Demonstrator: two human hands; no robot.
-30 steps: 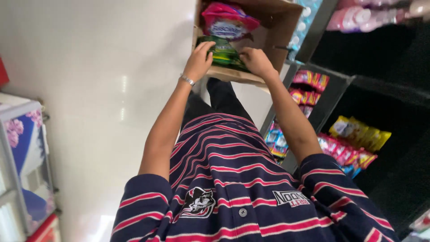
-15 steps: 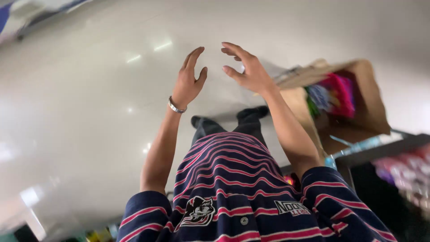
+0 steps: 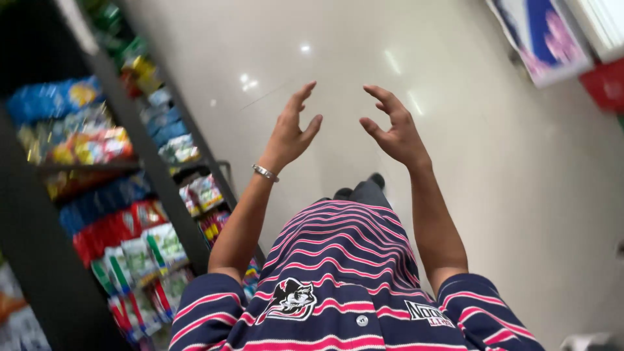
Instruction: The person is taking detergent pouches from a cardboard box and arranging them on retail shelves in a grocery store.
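Hands are hovering empty over the pale glossy floor (image 3: pixel 507 195), palms facing each other. Left hand (image 3: pixel 290 133), with a metal bracelet (image 3: pixel 265 172) at the wrist, is spreading its fingers, its grip apart and clamping nothing; right hand (image 3: pixel 395 133) is doing likewise just beside it, fingers curled and open. Nearest goods are the snack packets (image 3: pixel 140 250) sitting on the dark shelf rack (image 3: pixel 166 195) at the person's left, well apart from both hands. A striped shirt (image 3: pixel 338 279) is filling the lower view.

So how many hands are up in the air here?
2: the left hand, with a silver bracelet at its wrist, and the right hand beside it, both empty, fingers spread.
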